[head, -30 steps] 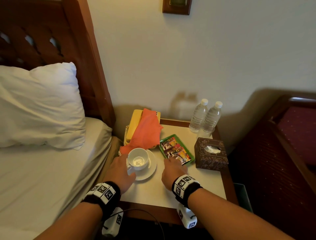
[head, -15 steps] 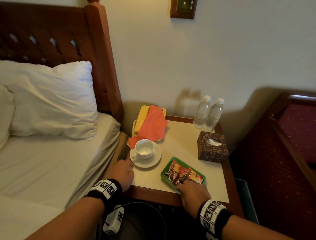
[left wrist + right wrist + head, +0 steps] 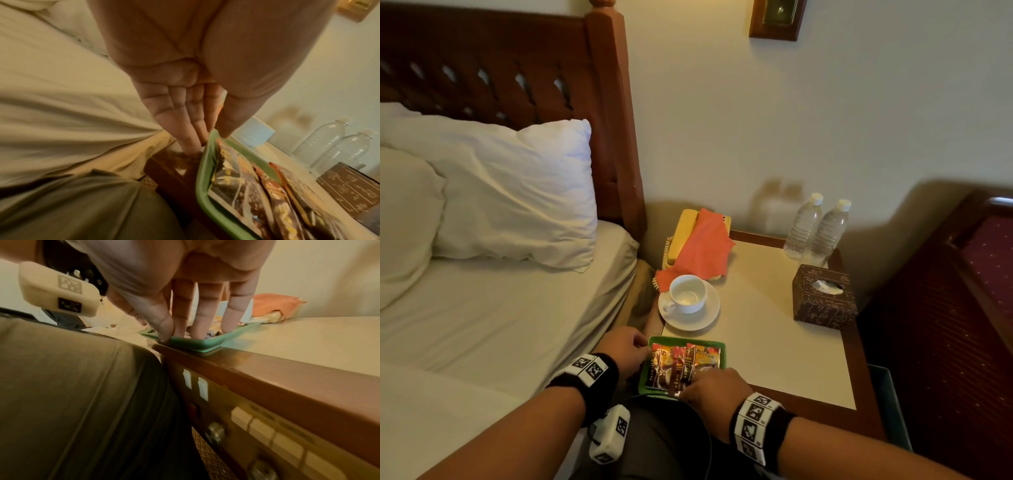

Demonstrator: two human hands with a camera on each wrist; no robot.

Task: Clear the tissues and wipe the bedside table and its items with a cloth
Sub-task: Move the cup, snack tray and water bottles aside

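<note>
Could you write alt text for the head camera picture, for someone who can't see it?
Two hands hold a green tray of sachets at a bedside table's near edge. Behind: cup and saucer, orange cloth, tissue box, two water bottles.

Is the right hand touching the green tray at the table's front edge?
Touching. The right wrist view shows the right hand with its fingers planted on the near rim of the green tray; the head view agrees.
</note>
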